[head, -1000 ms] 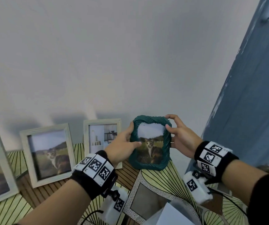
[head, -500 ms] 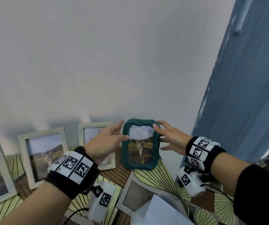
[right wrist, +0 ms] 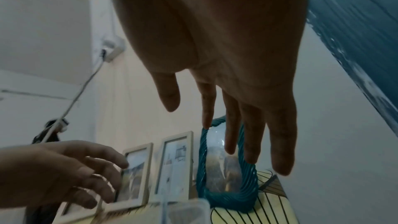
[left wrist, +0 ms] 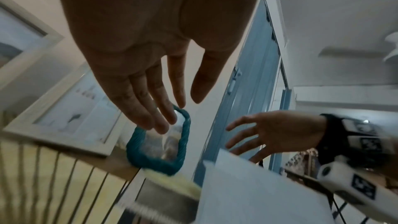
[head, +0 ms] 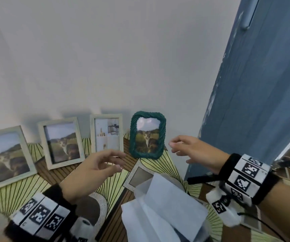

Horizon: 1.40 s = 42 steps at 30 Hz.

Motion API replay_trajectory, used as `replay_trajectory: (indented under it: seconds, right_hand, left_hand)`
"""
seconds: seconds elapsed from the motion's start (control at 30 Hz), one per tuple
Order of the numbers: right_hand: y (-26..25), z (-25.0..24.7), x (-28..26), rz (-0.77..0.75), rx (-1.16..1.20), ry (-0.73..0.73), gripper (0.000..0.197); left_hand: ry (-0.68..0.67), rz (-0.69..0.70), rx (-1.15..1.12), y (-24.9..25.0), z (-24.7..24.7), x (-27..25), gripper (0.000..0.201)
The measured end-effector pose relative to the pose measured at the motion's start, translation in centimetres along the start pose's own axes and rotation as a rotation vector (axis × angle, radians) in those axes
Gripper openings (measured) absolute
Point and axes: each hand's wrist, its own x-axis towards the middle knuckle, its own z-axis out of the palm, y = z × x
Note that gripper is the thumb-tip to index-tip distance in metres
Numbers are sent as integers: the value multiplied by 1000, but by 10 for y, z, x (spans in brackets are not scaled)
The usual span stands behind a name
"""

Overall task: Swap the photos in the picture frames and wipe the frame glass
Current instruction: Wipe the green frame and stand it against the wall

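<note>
A teal rope-edged frame (head: pixel 147 135) with a cat photo stands upright against the wall on the patterned table; it also shows in the left wrist view (left wrist: pixel 159 147) and the right wrist view (right wrist: pixel 228 176). To its left stand three pale wooden frames: one with interior pictures (head: pixel 107 132) and two with cat photos (head: pixel 61 142) (head: pixel 5 155). My left hand (head: pixel 104 163) hovers in front, left of the teal frame, fingers relaxed and empty. My right hand (head: pixel 191 149) hovers to the frame's right, fingers spread, holding nothing.
A speckled frame (head: pixel 139 177) lies flat on the table in front of the teal one. White tissue (head: pixel 165 206) sticks up near me from a box. A blue door (head: pixel 256 84) stands on the right. The wall is right behind the frames.
Both hands set the teal frame upright against the wall, let go of it and drew back toward me. The frame now stands alone.
</note>
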Motion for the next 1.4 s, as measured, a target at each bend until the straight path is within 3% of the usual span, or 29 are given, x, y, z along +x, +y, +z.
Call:
replay_trajectory:
  seconds: [0.1, 0.23, 0.33, 0.5, 0.67, 0.93, 1.17, 1.4]
  right_hand:
    - [14, 13, -37, -49, -188, -31, 40]
    - [41, 26, -72, -17, -313, -38, 51]
    - [63, 36, -87, -15, -263, -28, 43]
    - [95, 49, -97, -58, -200, -13, 19]
    - [105, 57, -106, -128, -261, 117, 25]
    - [118, 57, -105, -90, -203, 169, 24]
    - [124, 61, -102, -63, -234, 245, 25]
    - [119, 69, -106, -67, -292, 246, 21]
  left_hand:
    - [-97, -76, 177, -26, 12, -11, 32]
    - [-256, -181, 441, -52, 34, -6, 59]
    - [-319, -170, 678, -60, 50, 2, 69]
    - [-361, -162, 903, -52, 71, 9, 59]
    - [-351, -229, 849, -52, 78, 14, 57]
    - [-363, -296, 806, -47, 77, 19, 56]
    - [-292, -191, 762, -55, 85, 7, 60]
    - [-121, -110, 620, -66, 60, -15, 57]
